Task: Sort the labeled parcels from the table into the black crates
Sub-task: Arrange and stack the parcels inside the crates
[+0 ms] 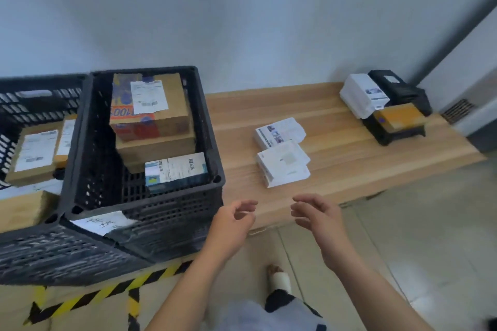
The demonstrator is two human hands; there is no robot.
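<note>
Labels (149, 96) blurred, left crate (40, 99) cut off — contents partly hidden

Wall: we see a plain pale wall (242, 13), evenly lit, bluish-white.
Table: we look down on a light wooden table (336, 142) with long plank grain, set against the wall.
Floor: we see pale tiles (430, 236) with thin joints.
Tape: we note yellow-and-black tape (88, 297) crossing the floor at lower left.
Frame: we see a grey frame (457, 32) slanting at the right edge.
Vent: we spot a small dark vent (457, 110) low by the table's far end.
</note>
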